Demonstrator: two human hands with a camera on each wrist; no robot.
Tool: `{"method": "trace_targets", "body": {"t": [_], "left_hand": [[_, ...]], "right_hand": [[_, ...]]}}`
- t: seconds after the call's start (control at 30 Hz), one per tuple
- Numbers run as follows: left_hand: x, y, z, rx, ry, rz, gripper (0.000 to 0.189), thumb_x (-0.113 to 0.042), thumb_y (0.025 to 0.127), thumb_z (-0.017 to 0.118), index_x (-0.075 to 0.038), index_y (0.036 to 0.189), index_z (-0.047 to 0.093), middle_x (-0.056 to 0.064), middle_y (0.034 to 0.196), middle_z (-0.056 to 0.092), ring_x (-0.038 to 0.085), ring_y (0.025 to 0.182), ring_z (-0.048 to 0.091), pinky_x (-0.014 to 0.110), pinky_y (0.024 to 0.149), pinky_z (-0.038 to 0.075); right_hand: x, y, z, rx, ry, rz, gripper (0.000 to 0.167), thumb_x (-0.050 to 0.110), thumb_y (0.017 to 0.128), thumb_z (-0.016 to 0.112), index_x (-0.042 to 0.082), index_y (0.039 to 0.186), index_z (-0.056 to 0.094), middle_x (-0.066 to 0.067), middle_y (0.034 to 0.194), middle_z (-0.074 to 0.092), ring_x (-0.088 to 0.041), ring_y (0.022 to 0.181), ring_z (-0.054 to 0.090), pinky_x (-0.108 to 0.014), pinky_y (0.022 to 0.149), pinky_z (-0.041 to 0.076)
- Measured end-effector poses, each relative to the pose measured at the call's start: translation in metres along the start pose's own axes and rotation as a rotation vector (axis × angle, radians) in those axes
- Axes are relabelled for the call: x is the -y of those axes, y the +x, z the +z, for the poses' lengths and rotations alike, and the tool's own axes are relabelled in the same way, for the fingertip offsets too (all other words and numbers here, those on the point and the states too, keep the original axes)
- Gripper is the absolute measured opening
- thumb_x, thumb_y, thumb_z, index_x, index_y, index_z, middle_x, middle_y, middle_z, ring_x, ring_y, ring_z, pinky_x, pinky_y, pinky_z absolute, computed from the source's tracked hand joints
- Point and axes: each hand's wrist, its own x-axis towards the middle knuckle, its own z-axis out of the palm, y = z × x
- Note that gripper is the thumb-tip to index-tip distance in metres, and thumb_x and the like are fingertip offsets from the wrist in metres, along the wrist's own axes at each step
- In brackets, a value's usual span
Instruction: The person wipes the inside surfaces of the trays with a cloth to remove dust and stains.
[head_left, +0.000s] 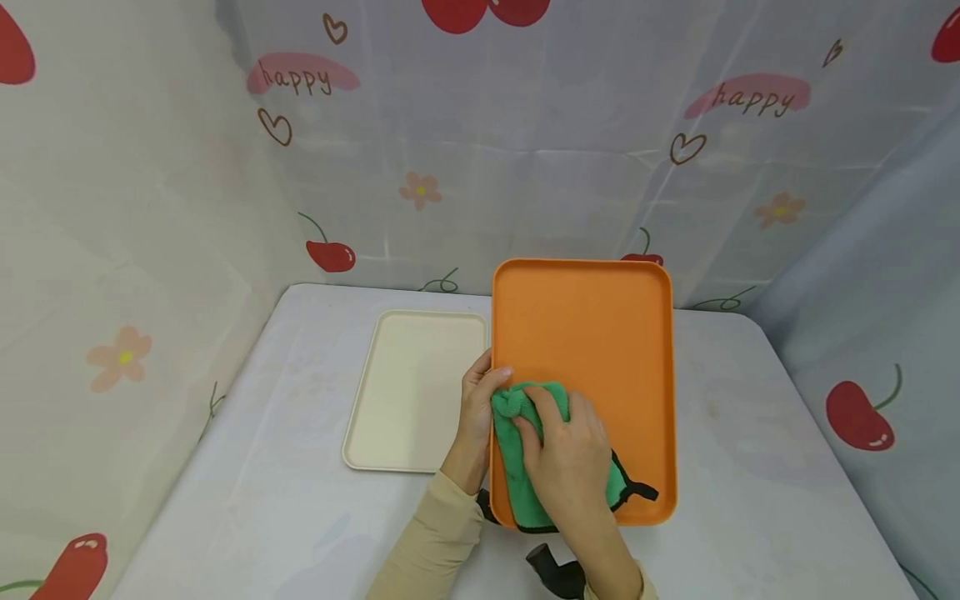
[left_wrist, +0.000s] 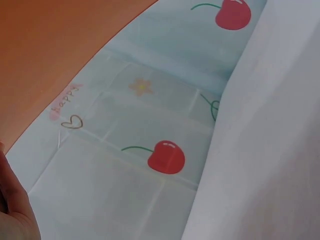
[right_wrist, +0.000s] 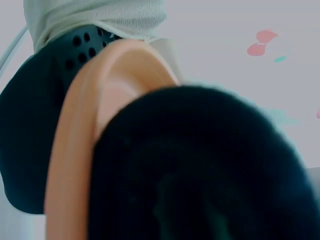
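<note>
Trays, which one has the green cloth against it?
The orange tray, where the right hand holds the green cloth; the cream tray, on the table to its left, shows no cloth.

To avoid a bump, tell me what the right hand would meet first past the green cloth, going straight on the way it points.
Likely the bare floor of the orange tray, near the left hand; depth is unclear.

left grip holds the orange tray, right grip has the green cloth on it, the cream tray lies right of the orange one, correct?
No: the cream tray lies left of the orange tray, as the head view shows. The left grip holds the orange tray, and the right grip has the green cloth on it.
</note>
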Motion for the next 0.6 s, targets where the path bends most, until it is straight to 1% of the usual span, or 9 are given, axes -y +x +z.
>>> {"method": "trace_targets", "body": {"t": [0.2,0.37,0.47,0.6], "left_hand": [[-0.001,0.0,0.001,-0.016,-0.038,-0.029,0.031,-0.006,0.089,0.05,-0.019,0.11,0.068,-0.007,0.097,0.07,0.007,0.087,0.066,0.02,0.078,0.056],[-0.003,0.0,0.002,-0.03,-0.062,-0.048,0.029,-0.007,0.09,0.049,-0.016,0.112,0.066,-0.005,0.098,0.069,0.009,0.088,0.067,0.023,0.078,0.057],[-0.004,0.0,0.002,-0.04,-0.069,-0.053,0.028,-0.007,0.089,0.05,-0.016,0.111,0.066,-0.005,0.095,0.069,0.008,0.084,0.068,0.023,0.075,0.058],[-0.005,0.001,0.001,-0.042,-0.082,-0.048,0.028,-0.008,0.087,0.052,-0.015,0.109,0.067,-0.005,0.093,0.069,0.008,0.081,0.068,0.021,0.072,0.058]], "right_hand": [[-0.008,-0.001,-0.004,-0.007,0.007,0.044,0.041,0.019,0.071,0.087,0.009,0.107,0.069,-0.013,0.075,0.055,-0.024,0.059,0.052,-0.034,0.046,0.046],[-0.023,-0.004,-0.011,-0.02,0.0,0.113,0.04,0.017,0.073,0.085,0.009,0.108,0.069,-0.015,0.075,0.055,-0.026,0.058,0.052,-0.036,0.044,0.045],[-0.035,-0.006,-0.018,-0.023,-0.007,0.182,0.037,0.015,0.075,0.084,0.009,0.109,0.069,-0.017,0.078,0.056,-0.03,0.062,0.054,-0.042,0.046,0.046],[-0.05,-0.007,-0.026,-0.015,-0.018,0.296,0.034,0.014,0.079,0.08,0.008,0.11,0.069,-0.022,0.086,0.059,-0.038,0.073,0.058,-0.054,0.054,0.049]]}}
